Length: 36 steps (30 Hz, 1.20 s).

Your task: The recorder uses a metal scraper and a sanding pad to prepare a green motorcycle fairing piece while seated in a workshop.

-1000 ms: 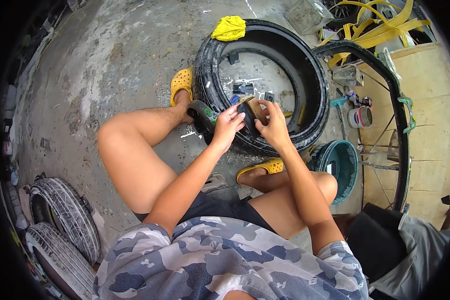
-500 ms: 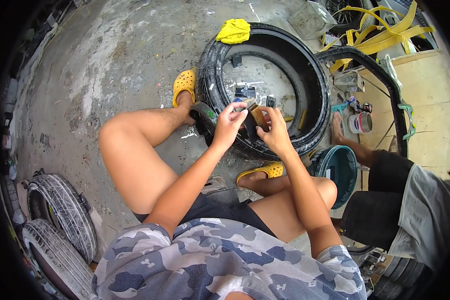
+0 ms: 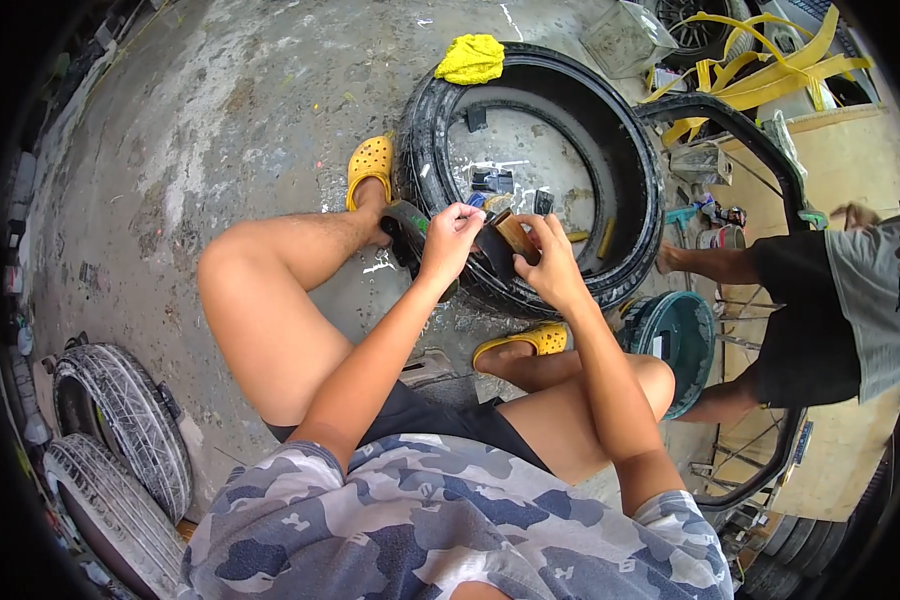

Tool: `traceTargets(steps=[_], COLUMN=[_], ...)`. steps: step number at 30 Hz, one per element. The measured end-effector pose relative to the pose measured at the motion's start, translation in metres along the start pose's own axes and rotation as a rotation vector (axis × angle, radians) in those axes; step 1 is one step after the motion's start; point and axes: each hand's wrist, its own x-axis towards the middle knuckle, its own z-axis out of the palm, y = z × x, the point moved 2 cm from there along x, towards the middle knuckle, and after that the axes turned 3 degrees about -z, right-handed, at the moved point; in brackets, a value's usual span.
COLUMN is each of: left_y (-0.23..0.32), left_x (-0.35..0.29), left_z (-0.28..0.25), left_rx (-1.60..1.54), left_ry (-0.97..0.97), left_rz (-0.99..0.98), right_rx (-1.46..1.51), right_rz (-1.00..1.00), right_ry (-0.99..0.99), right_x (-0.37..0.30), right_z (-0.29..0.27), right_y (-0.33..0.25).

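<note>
One brown block (image 3: pixel 516 236), gripped in the right hand (image 3: pixel 548 260) above the near rim of a black tyre (image 3: pixel 610 112), handling apparently unfinished; left hand (image 3: pixel 452 240) just beside it, fingertips pinched narrow, any content indiscernible; several dark pieces (image 3: pixel 492 181) lying inside the tyre, untouched.

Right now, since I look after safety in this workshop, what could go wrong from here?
The brown block in the right hand appears above the near side of the big tire; a loose grip might drop it.
The yellow cloth lies on the tire's far edge and could slide off if the tire is jolted.
A co-worker's leg looks close to the teal bucket, which could get knocked.
</note>
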Motion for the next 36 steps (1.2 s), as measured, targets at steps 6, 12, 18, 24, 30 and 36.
traceTargets(steps=[6, 12, 18, 24, 30, 36], left_y=[-0.001, 0.0, -0.016, 0.0, -0.015, -0.057], left_x=[0.005, 0.012, 0.008, 0.003, 0.024, 0.063], left_z=[-0.002, 0.008, 0.021, 0.021, 0.034, 0.06], left_rx=[-0.23, -0.254, -0.248, -0.22, -0.101, 0.4], left_ry=[-0.018, -0.14, -0.233, -0.148, -0.023, -0.092], left_rz=[-0.173, -0.198, -0.33, -0.269, -0.154, 0.184], right_rx=[0.099, 0.073, 0.101, 0.144, 0.147, 0.117], right_rz=[0.053, 0.09, 0.076, 0.106, 0.083, 0.12], right_ry=[-0.012, 0.005, 0.1, 0.093, 0.153, 0.302], right_x=[0.004, -0.004, -0.014, -0.008, -0.01, -0.022], right_z=[-0.001, -0.004, -0.008, -0.005, -0.009, -0.039], right_y=[0.005, 0.011, 0.022, 0.026, 0.029, 0.045])
